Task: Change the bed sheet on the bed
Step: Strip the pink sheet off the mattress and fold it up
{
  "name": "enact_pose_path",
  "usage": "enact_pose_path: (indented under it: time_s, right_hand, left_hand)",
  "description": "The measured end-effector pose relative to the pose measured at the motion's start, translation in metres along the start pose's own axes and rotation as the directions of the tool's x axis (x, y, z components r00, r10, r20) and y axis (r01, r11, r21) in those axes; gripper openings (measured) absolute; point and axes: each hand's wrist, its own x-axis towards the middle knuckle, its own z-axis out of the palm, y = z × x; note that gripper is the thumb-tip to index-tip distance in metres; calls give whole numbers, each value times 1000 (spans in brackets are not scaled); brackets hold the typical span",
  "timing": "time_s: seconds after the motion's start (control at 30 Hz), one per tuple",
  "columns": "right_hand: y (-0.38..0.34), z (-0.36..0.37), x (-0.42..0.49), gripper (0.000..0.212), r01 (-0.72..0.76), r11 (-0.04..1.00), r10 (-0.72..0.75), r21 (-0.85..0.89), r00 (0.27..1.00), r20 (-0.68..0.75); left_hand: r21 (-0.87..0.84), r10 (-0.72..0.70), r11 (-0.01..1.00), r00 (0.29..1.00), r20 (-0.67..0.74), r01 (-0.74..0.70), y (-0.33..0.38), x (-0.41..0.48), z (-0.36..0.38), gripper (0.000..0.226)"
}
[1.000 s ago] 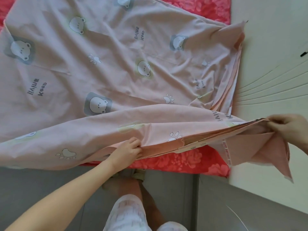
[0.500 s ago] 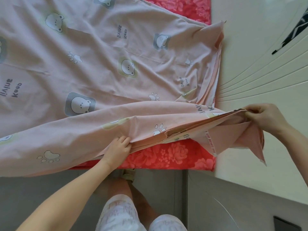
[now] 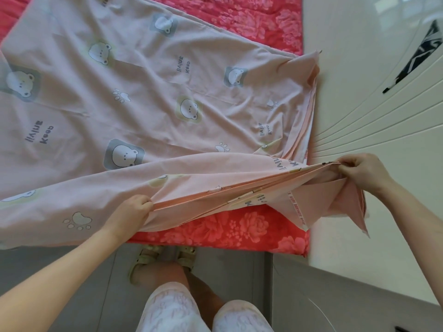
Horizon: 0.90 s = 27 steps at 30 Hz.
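Left grip [image 3: 130, 212]: fingers curled tight round the folded near edge of the bed sheet [image 3: 143, 104], several layers bunched inside. Right grip [image 3: 362, 173]: fingertips and thumb pinch the stacked corner of the same fold, held up past the bed's end, with loose points of cloth hanging below.

Against half a second ago, the left grip has slid along the edge away from the right one and now sits near the paw print [image 3: 77, 219]. The right grip keeps the corner. The fold between them runs straighter, its layers drawn into a narrow fan.

The rest of the pink bear-print sheet lies spread and creased over the red floral cover [image 3: 227, 232], which shows as a strip along the near side and again at the far side.

The view has tipped down: both sandals [image 3: 148, 257] now show on the grey floor [image 3: 60, 271], toes at the bed's edge.

White grooved panel [image 3: 359, 97] stands against the bed's right end. The lifted corner hangs in front of it, and the sheet's far corner rides up against it.
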Motion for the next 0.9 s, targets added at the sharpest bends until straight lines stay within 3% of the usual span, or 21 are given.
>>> enact_pose_path:
  time_s: [0.13, 0.2, 0.27, 0.4, 0.57, 0.67, 0.77, 0.9]
  right_hand:
    - [4, -5, 3, 9, -10, 1000, 10, -14, 1000, -22]
    - [6, -7, 7, 12, -21, 1000, 20, -18, 999, -40]
    - [6, -8, 10, 15, -36, 999, 36, -11, 998, -49]
    - [7, -10, 16, 15, -90, 995, 91, 35, 995, -39]
    - [4, -10, 26, 16, -123, 992, 124, 33, 992, -36]
    - [-7, -12, 28, 16, -99, 995, 98, -7, 995, -33]
    - [-9, -16, 32, 15, -98, 995, 99, 34, 994, -45]
    - [-10, -23, 32, 23, -95, 995, 96, 24, 994, -45]
  left_hand:
    - [21, -47, 999, 998, -52, 48, 12, 5, 4, 27]
    - [-63, -67, 996, 986, -155, 58, 20, 6, 2, 8]
    - [-173, -106, 983, 970, -221, 68, 27, 2, -1, 18]
    - [-335, -245, 930, 932, -267, 149, 37, -5, -2, 10]
    - [-92, -35, 996, 969, -243, 13, 36, -8, 2, 20]
    - [-44, -92, 995, 981, -172, 86, 34, -6, 12, 30]
    - [18, -102, 994, 981, -168, 107, 39, -4, 22, 11]
    - [115, -89, 988, 992, -94, 100, 55, 4, 39, 44]
